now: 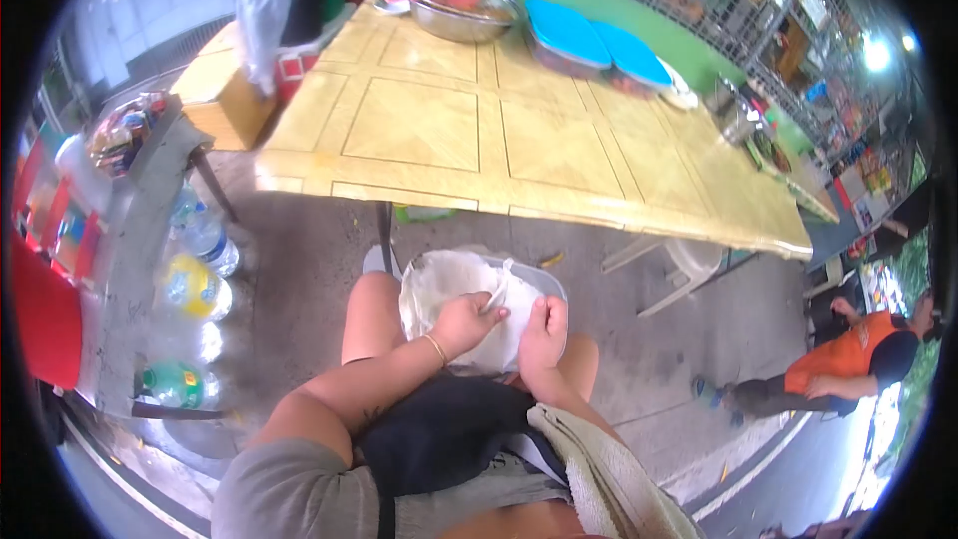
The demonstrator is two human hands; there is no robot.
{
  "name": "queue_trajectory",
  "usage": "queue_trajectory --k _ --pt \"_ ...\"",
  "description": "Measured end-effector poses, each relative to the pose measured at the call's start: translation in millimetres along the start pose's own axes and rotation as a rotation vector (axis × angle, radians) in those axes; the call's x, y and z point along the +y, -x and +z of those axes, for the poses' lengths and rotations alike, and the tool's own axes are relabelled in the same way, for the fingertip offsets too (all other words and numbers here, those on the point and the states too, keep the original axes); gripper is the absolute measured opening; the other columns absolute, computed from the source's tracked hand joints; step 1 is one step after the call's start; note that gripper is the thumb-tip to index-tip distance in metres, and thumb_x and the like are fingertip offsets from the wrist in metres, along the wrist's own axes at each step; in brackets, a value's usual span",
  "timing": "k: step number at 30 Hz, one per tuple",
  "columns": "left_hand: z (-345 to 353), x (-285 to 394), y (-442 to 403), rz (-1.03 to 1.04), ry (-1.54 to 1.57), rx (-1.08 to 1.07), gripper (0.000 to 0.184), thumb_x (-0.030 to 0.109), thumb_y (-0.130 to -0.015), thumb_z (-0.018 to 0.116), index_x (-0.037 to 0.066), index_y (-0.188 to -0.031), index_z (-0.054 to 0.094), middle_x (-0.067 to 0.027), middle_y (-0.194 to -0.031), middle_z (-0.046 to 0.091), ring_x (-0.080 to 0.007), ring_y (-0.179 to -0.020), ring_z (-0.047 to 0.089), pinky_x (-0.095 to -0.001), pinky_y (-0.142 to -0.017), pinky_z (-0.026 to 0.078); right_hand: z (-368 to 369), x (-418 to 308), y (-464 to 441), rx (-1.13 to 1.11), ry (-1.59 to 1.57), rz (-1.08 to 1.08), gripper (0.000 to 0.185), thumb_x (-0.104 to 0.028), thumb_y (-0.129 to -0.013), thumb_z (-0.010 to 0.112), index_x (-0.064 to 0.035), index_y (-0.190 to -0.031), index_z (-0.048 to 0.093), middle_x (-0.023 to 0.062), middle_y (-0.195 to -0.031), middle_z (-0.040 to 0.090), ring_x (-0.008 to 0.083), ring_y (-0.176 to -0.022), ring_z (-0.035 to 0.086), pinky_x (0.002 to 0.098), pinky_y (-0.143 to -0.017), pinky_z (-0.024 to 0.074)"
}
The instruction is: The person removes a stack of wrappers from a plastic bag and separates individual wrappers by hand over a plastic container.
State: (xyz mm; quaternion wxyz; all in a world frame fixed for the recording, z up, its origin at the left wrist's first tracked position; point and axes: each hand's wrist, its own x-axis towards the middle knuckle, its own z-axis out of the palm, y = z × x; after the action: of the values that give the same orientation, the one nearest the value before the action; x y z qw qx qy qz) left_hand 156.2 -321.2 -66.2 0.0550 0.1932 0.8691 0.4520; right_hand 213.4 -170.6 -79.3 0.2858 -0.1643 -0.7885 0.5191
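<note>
A pale tub sits between my knees, lined with a whitish cloth or bag whose exact kind I cannot make out. My left hand, with a thin bracelet at the wrist, is over the tub with thumb and fingers pinched on a fold of the white material. On the tub's right side, my right hand is closed at the edge of the same white material. What lies inside the tub is hidden by the material and my hands. A light towel hangs over my right side.
A yellow-covered table stands ahead, bearing a metal bowl and blue-lidded containers. Several bottles stand at left by a grey bench. A white plastic stool is under the table. A person in orange is at right.
</note>
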Motion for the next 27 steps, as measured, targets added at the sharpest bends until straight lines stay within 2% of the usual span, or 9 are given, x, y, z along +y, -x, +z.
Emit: queue_trajectory --k 4,5,8,11,14,16,20,22,27 --pt "-9.3 12.7 5.2 0.014 -0.034 -0.043 0.033 0.034 -0.094 0.062 0.001 -0.093 0.06 -0.0282 -0.088 0.066 -0.0467 -0.087 0.064 -0.0521 -0.079 0.05 14.1 16.4 2.0 -0.071 -0.125 0.035 0.028 -0.021 -0.097 0.064 -0.0004 -0.117 0.06 0.0057 -0.102 0.064 0.0115 -0.091 0.058 0.03 -0.078 0.0479" --pt "-5.7 9.1 6.8 0.025 -0.032 -0.027 0.031 0.032 -0.094 0.061 0.001 -0.095 0.058 -0.0288 -0.088 0.066 -0.0473 -0.087 0.064 -0.0531 -0.079 0.049 13.2 25.3 1.1 -0.195 -0.162 0.128 0.034 -0.022 -0.094 0.069 0.0014 -0.117 0.06 0.0067 -0.101 0.066 0.0121 -0.091 0.06 0.0311 -0.078 0.0485" --pt "3.4 -6.6 2.8 0.042 -0.054 -0.004 0.027 0.028 -0.096 0.057 0.002 -0.1 0.054 -0.0303 -0.087 0.065 -0.0489 -0.085 0.063 -0.056 -0.076 0.049 11.7 -10.2 8.0 -0.259 -0.292 0.353 0.033 -0.024 -0.097 0.065 0.0012 -0.118 0.059 0.0075 -0.1 0.067 0.0136 -0.092 0.061 0.0321 -0.081 0.0492" --pt "3.9 -8.6 6.5 -0.011 -0.084 -0.008 0.025 0.026 -0.096 0.056 0.002 -0.103 0.051 -0.0307 -0.084 0.064 -0.0503 -0.082 0.063 -0.0581 -0.073 0.049 17.7 -15.6 11.0 -0.17 -0.163 0.304 0.031 -0.024 -0.1 0.06 0.0015 -0.117 0.06 0.0128 -0.098 0.069 0.02 -0.092 0.064 0.0365 -0.081 0.0497" --pt "-2.6 7.9 3.4 -0.022 -0.058 0.076 0.025 0.026 -0.097 0.055 0.003 -0.104 0.051 -0.0299 -0.081 0.064 -0.051 -0.079 0.063 -0.0588 -0.071 0.049 32.7 14.3 8.8 0.013 0.153 -0.029 0.028 -0.023 -0.101 0.055 0.0009 -0.114 0.061 0.0184 -0.098 0.069 0.0295 -0.092 0.066 0.0406 -0.082 0.0494" --pt "15.0 -17.8 -6.4 0.044 -0.045 0.132 0.024 0.026 -0.097 0.055 0.003 -0.104 0.051 -0.0294 -0.079 0.064 -0.0507 -0.079 0.063 -0.0587 -0.071 0.049 32.5 31.4 -3.0 -0.039 0.145 -0.097 0.026 -0.023 -0.1 0.056 0.0 -0.11 0.062 0.0233 -0.099 0.068 0.0399 -0.093 0.065 0.045 -0.082 0.049" --pt "-1.5 -20.6 -5.7 -0.022 -0.137 0.124 0.021 0.024 -0.098 0.054 0.005 -0.105 0.051 -0.0299 -0.079 0.064 -0.0516 -0.08 0.062 -0.0585 -0.07 0.049 11.2 9.8 -10.7 -0.139 0.325 0.029 0.025 -0.026 -0.099 0.058 -0.0026 -0.105 0.063 0.0258 -0.087 0.067 0.0436 -0.085 0.066 0.0463 -0.074 0.0497" --pt "-8.3 -19.6 -1.8 0.002 -0.058 0.097 0.019 0.022 -0.098 0.054 0.004 -0.104 0.051 -0.031 -0.082 0.064 -0.0521 -0.082 0.062 -0.0574 -0.07 0.049 9.6 10.0 -9.1 -0.047 0.309 -0.083 0.025 -0.027 -0.098 0.059 -0.0038 -0.107 0.063 0.0253 -0.084 0.066 0.042 -0.082 0.066 0.0457 -0.073 0.0499" --pt "-5.2 -36.2 -3.4 0.072 -0.042 0.091 0.018 0.018 -0.097 0.057 0.004 -0.108 0.052 -0.0317 -0.086 0.064 -0.0518 -0.086 0.062 -0.0563 -0.073 0.048 0.2 13.3 -10.0 -0.088 0.288 0.082 0.026 -0.023 -0.094 0.061 -0.006 -0.113 0.064 0.0245 -0.088 0.068 0.0394 -0.085 0.068 0.0427 -0.075 0.051"
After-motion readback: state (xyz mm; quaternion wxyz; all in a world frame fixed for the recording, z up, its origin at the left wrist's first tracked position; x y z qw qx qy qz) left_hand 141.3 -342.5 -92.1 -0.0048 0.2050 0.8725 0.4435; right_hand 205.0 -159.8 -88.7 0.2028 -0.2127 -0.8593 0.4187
